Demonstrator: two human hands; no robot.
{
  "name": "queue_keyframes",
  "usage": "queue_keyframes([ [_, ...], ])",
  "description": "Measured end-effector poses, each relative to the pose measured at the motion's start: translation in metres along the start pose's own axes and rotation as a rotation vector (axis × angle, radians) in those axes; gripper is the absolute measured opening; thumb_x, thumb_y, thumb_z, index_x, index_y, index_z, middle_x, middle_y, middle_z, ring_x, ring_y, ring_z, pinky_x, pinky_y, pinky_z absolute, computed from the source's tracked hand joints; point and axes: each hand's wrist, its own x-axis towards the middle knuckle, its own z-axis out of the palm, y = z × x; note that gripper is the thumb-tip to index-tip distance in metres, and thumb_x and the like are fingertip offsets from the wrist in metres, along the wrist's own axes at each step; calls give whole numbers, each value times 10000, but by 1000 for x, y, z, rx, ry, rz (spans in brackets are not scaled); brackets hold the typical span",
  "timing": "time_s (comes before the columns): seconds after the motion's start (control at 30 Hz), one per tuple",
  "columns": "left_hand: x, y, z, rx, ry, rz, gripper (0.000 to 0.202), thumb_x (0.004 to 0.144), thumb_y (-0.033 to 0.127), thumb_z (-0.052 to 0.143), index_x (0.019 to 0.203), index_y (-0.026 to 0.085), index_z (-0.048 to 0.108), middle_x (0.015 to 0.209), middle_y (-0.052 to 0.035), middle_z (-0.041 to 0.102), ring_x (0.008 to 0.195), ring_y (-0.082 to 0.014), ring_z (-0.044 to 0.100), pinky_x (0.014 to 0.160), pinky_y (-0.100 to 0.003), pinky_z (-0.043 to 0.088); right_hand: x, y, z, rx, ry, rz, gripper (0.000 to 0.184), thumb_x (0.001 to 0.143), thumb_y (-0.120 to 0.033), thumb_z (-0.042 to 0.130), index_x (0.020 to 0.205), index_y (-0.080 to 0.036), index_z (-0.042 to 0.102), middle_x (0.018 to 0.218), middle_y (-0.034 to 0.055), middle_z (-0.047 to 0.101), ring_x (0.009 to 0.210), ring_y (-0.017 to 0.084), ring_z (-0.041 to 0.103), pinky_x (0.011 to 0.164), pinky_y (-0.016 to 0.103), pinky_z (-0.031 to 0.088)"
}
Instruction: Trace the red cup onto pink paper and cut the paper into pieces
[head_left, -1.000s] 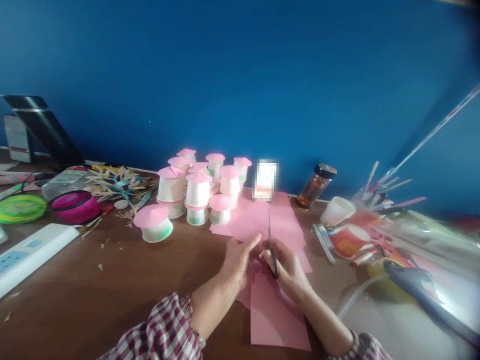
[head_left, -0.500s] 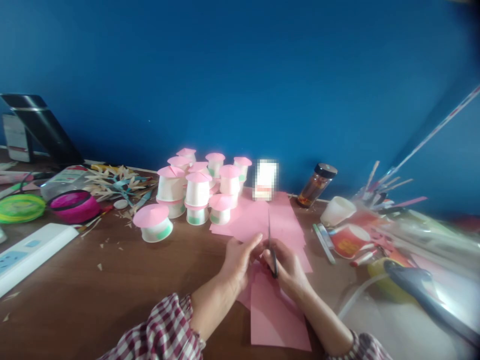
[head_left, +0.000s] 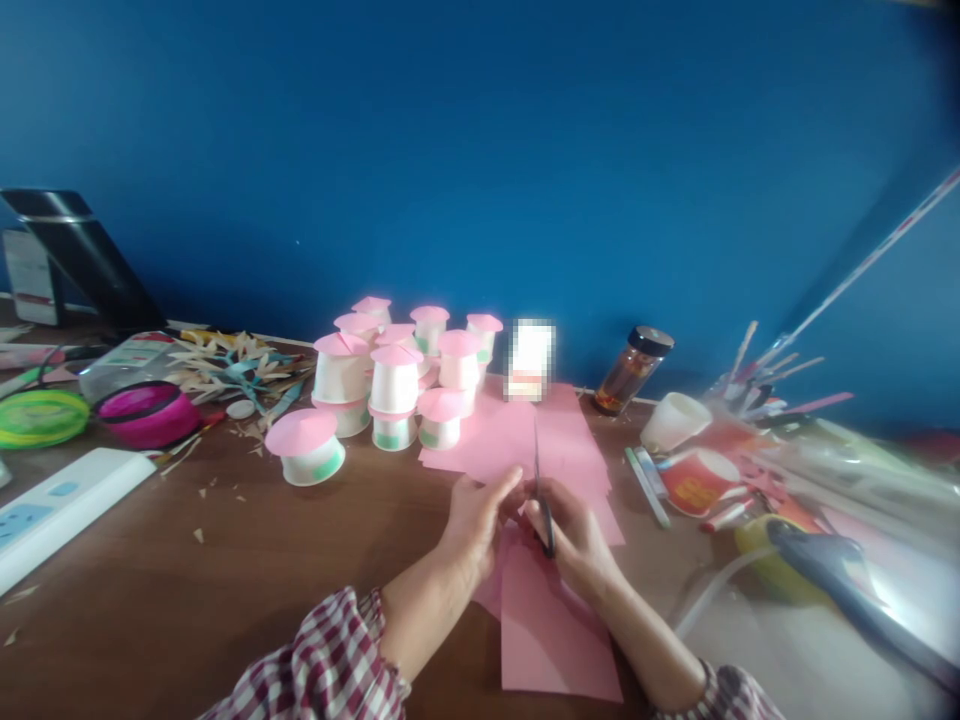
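Observation:
In my right hand (head_left: pixel 574 530) is a pair of dark-handled scissors (head_left: pixel 547 525), its thin blades pointing away from me toward the wall. My left hand (head_left: pixel 480 530) is right beside it, thumb raised and fingers curled in close to the scissors. What those fingers hold, if anything, is hidden between the hands. Below both hands lies a rectangular pink paper sheet (head_left: pixel 555 640), with another pink piece partly under it. More pink paper sheets (head_left: pixel 506 440) are spread out beyond my hands. To the left stand several white paper cups (head_left: pixel 395 385) topped with pink paper cones (head_left: pixel 302 432).
On the left are a white power strip (head_left: pixel 71 495), a magenta pouch (head_left: pixel 150 412) and a pile of wooden sticks (head_left: pixel 232 365). At the right stand a dark-lidded bottle (head_left: pixel 634 370), a red paper cup (head_left: pixel 701 480), markers (head_left: pixel 649 488) and a yellow-and-black tool (head_left: pixel 795 560).
Both hands and the scissors have hardly moved. The whole view has shifted very slightly; the cups and sheets stay in place.

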Motion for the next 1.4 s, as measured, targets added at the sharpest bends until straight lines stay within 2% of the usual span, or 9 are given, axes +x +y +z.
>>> queue_keyframes([
  [0.27,-2,1,1,17,-18,-3,218,599,242,768,644,101,607,519,-22,595,460,-118,554,487,-244,444,2,4,0,10,-1,-7,316,866,-431,544,1015,-153,558,673,-7,565,551,110,498,491,212,387],
  [0.7,1,-2,0,6,10,-5,199,596,200,768,659,112,602,543,-13,602,480,-118,573,492,-237,454,2,5,1,-6,12,-25,296,887,-418,516,996,-148,570,611,-24,532,495,94,460,453,206,368],
  [1.0,7,-8,-8,-9,-42,-6,238,614,239,780,668,115,585,562,-7,580,487,-115,559,484,-253,464,2,3,-1,-32,28,-35,310,870,-413,542,997,-135,590,695,16,583,609,128,520,527,224,404],
  [1.2,8,-7,-7,-9,-20,-20,245,613,227,783,695,115,581,583,-7,585,511,-118,564,478,-249,462,2,9,-1,11,14,-17,296,873,-390,549,1030,-141,586,629,-15,537,523,99,459,471,211,357],
  [1.4,9,-9,-9,-3,-16,12,244,612,222,788,712,104,599,607,-10,593,548,-106,576,516,-226,470,1,9,-2,5,17,-17,304,867,-393,560,1018,-131,592,629,-9,542,526,100,459,470,213,353],
])
